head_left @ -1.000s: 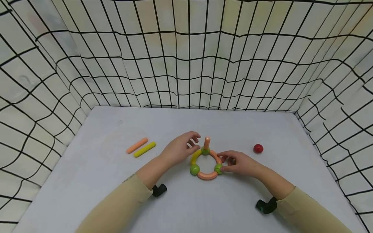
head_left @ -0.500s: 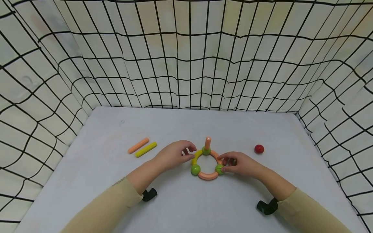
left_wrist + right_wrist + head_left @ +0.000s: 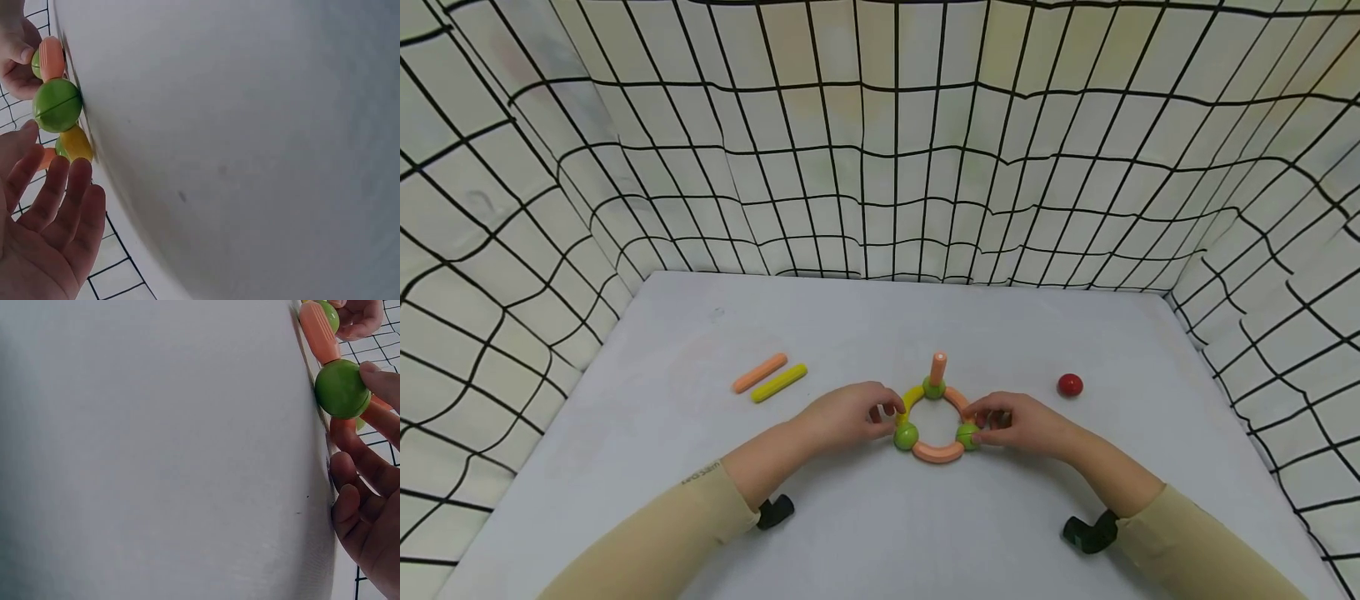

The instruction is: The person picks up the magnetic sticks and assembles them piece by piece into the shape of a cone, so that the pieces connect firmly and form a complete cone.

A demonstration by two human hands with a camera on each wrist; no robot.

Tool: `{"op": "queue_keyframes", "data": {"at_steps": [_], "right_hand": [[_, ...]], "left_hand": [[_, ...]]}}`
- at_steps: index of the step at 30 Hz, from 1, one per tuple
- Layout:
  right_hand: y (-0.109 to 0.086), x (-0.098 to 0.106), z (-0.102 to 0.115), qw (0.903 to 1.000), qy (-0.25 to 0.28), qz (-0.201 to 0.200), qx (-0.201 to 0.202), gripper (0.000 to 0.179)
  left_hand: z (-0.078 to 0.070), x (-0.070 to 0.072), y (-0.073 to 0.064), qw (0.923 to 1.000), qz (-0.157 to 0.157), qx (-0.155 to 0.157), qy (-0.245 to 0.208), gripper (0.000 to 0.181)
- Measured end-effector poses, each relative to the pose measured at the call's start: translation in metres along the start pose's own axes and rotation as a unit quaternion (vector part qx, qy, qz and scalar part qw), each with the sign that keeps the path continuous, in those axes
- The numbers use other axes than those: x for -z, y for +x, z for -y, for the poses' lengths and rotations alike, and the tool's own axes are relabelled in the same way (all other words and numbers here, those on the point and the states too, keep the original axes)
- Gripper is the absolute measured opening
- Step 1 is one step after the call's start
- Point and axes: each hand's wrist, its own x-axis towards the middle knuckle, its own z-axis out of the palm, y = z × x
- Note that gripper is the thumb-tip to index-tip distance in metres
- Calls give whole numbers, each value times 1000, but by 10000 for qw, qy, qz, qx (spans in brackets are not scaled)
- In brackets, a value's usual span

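A ring of toy building pieces lies on the table: three green balls joined by a yellow curved rod [image 3: 913,397] and two orange curved rods [image 3: 937,452]. From the far ball [image 3: 933,389] a straight orange rod [image 3: 938,368] points up. My right hand [image 3: 1026,425] pinches the right green ball [image 3: 342,389], thumb on its near face and fingers reaching behind along the orange curve. On the other side, my left hand [image 3: 846,417] has its thumb tip at the edge of the left green ball [image 3: 57,105]; its loosely bent fingers spread beside the yellow rod.
Two straight rods, one orange [image 3: 760,373] and one yellow [image 3: 779,383], lie left of the ring. A red ball [image 3: 1070,385] sits to the right. Black netting [image 3: 895,158] stands around the back and sides of the white table [image 3: 865,533].
My left hand has come down from beside the far ball toward the left green ball, bringing its fingers nearer the ring. My right hand keeps its hold.
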Motion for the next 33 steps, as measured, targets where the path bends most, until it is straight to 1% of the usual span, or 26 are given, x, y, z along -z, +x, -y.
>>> {"op": "queue_keyframes", "data": {"at_steps": [5,9,12,16,20,26,33], "right_hand": [[1,-1,0,9999,-8,121,-8,35],[0,-1,0,9998,-51,178,35,34],[0,-1,1,9998,-70,195,37,34],[0,-1,2,9998,-83,201,16,35],[-1,-1,3,9998,-107,177,28,34],[-1,-2,5,9998,-14,204,11,33],[2,-7,8,9997,-50,245,34,32]], "left_hand": [[-2,-5,1,9998,188,-51,21,27],[-1,-8,2,9994,318,-28,92,28],[-2,-9,3,9991,364,-11,200,29],[-2,-10,4,9990,356,-64,277,31],[-3,-9,4,9989,363,-108,288,31],[5,-3,6,9991,406,31,104,33],[14,4,9,9983,441,316,-215,37]]}}
